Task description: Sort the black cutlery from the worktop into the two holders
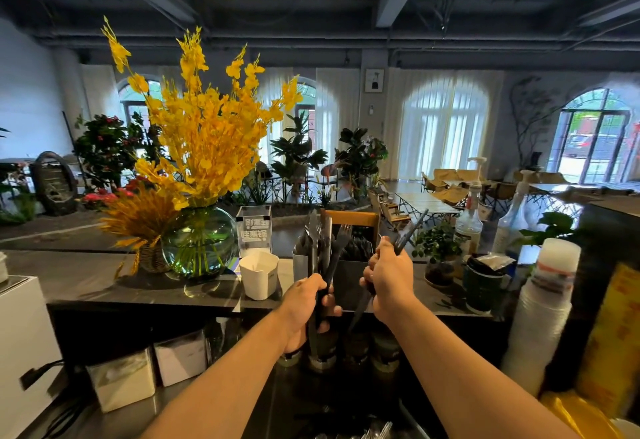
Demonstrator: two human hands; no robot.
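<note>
My left hand [306, 308] grips a bundle of black cutlery [323, 248], upright, with a fork and knife tips sticking up in front of the holders. My right hand [388, 277] is closed on several black pieces [410, 230] that point up and to the right. Just behind both hands, on the raised counter, stands a grey metal cutlery holder [349, 279] with a wooden handle [351, 218]; dark cutlery sits in its right compartment. Whether it is one divided caddy or two holders side by side, I cannot tell.
A white paper cup [259, 277] stands left of the holder, then a glass vase of yellow flowers [199, 241]. To the right are a small potted plant [438, 248], a dark cup [483, 282], pump bottles [469, 216] and a tall stack of plastic cups [540, 317]. White boxes [121, 379] sit below.
</note>
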